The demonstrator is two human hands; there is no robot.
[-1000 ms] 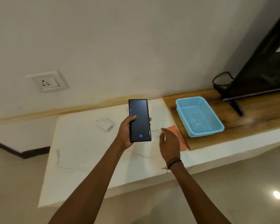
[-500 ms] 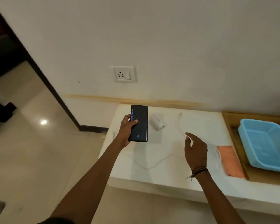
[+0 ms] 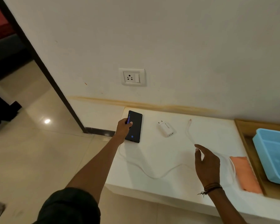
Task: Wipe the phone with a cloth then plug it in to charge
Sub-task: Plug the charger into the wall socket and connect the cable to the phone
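My left hand (image 3: 124, 128) grips a black phone (image 3: 135, 126) with its screen lit, low over the far left corner of the white ledge (image 3: 160, 159). A white charger plug (image 3: 166, 129) lies to the right of the phone. A white cable (image 3: 188, 135) snakes across the ledge, its free end near the wall. My right hand (image 3: 206, 162) hovers open above the cable's middle stretch, holding nothing. A folded orange cloth (image 3: 245, 172) lies at the ledge's right end.
A wall socket (image 3: 132, 77) with a switch sits above the ledge. A light blue plastic basket (image 3: 275, 156) stands on a wooden board (image 3: 247, 135) at the right. A dark door frame (image 3: 39, 62) and tiled floor are to the left.
My left hand has carried the phone down and leftward, close to the ledge's far left corner. My right hand has left the cloth and moved over the cable. My view swung left.
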